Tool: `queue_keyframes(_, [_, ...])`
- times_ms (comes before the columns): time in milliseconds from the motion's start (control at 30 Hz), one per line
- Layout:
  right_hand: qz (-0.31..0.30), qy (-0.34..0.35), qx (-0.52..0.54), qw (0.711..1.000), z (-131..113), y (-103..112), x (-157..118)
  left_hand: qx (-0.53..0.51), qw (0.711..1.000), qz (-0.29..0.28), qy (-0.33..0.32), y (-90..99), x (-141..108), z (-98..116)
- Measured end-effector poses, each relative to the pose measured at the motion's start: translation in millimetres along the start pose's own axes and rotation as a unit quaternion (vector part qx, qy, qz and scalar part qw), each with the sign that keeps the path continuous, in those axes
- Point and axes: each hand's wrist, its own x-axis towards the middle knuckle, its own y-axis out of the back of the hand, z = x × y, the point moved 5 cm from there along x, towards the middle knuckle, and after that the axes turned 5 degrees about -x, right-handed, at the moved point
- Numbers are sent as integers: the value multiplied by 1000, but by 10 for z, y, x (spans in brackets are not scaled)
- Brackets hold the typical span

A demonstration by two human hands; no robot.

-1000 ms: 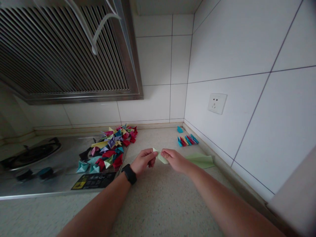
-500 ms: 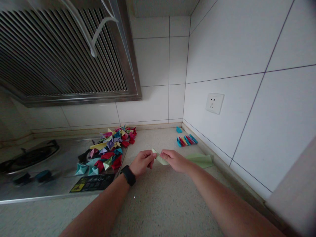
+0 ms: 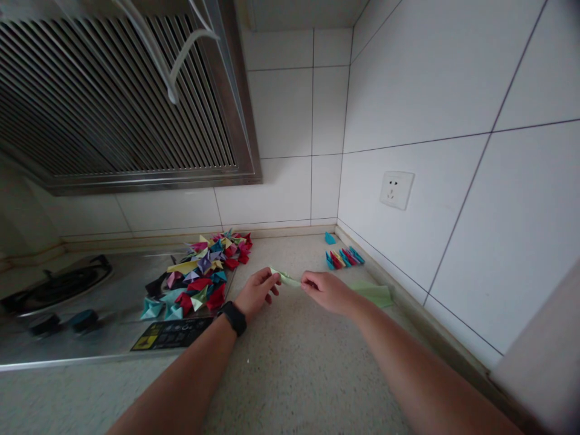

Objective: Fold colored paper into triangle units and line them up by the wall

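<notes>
Pinching green paper (image 3: 290, 280) by opposite ends — hands (image 3: 325, 292) apart, countertop (image 3: 294, 368) room between the forearms (image 3: 194, 362), stove edge (image 3: 231, 280) near the watch (image 3: 234, 318).

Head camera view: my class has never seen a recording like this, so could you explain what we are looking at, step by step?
There is no machine here, just a person's two bare hands. The camera is worn on the head, looking forward and down. The left hand, with a black watch on its wrist, and the right hand hold a folded pale green paper between them. On the speckled worktop lie a green sheet, a row of folded paper pieces and one blue piece. A colourful paper heap lies largely on the gas hob.
</notes>
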Motion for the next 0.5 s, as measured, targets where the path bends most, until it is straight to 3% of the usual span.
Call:
queue_keyframes(333, [-2, 8, -14, 1000, -58, -8, -10, 4, 1000, -9, 14, 13, 31, -59])
queue_keyframes(500, [11, 8, 17, 1000, -112, -7, -10, 24, 999, -33, 24, -79, 2, -34])
